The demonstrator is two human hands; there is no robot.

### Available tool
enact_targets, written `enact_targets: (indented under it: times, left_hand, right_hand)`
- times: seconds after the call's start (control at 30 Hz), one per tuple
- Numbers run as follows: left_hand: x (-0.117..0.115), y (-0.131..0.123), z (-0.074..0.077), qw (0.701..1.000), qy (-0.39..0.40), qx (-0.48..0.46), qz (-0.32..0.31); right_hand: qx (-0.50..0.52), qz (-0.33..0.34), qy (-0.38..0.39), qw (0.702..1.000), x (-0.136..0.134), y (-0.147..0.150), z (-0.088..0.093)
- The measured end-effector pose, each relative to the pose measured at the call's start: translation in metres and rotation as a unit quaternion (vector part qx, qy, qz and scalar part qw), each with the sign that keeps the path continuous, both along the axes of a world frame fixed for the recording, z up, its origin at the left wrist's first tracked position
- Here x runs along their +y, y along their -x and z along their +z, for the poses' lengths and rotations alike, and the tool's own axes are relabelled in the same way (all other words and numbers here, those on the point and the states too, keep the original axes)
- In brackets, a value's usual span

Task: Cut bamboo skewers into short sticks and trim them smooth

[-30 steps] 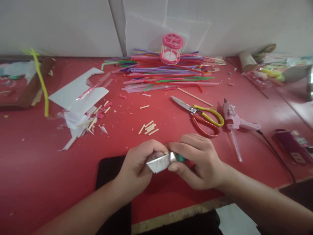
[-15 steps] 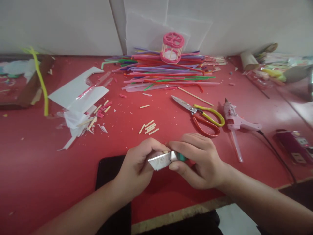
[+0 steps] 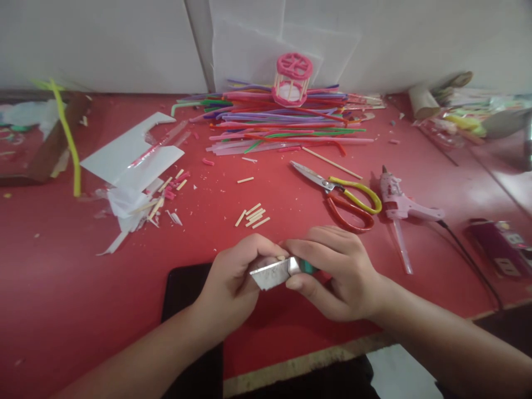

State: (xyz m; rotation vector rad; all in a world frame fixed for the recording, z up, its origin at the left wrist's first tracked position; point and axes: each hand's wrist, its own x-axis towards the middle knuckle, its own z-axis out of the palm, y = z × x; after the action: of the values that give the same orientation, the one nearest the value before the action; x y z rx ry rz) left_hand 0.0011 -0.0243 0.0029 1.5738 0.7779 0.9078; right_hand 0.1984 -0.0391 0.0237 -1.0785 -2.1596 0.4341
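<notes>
A green-handled utility knife [image 3: 270, 274] is being held between the thumb and fingers of the right hand [image 3: 338, 271], which are closing firmly around its grip and metal collar. The bare blade is pointing leftward, passing in front of the left hand [image 3: 233, 277]. The left fingers are lying curled inward; a small pale tip is showing near them, but whether it is being pinched cannot be told. Beneath the left wrist, a flat black object [image 3: 187, 285] is being partly covered.

Just beyond the fingertips, short wooden sticks [image 3: 255, 216] are lying in a loose cluster. Farther ahead and right of the fingers, scissors [image 3: 328, 186] with one yellow and one red handle are resting open; right of these, a pink hot glue gun [image 3: 399, 206] is lying. Ahead and left of the fingers, white card [image 3: 120, 152] is being partly covered by clear plastic. Farthest from the fingers, a pink-ended stick cage [image 3: 294, 65] is being supported by coloured pipe cleaners [image 3: 282, 118].
</notes>
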Motion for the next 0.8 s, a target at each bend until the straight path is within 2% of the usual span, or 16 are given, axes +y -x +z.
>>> enact_targets:
  times: [0.8]
  left_hand:
    - [0.0001, 0.0003, -0.0006, 0.999, -0.026, 0.019, 0.007]
  right_hand:
    - [-0.01, 0.008, 0.016, 1.0, -0.0002, -0.0012, 0.0]
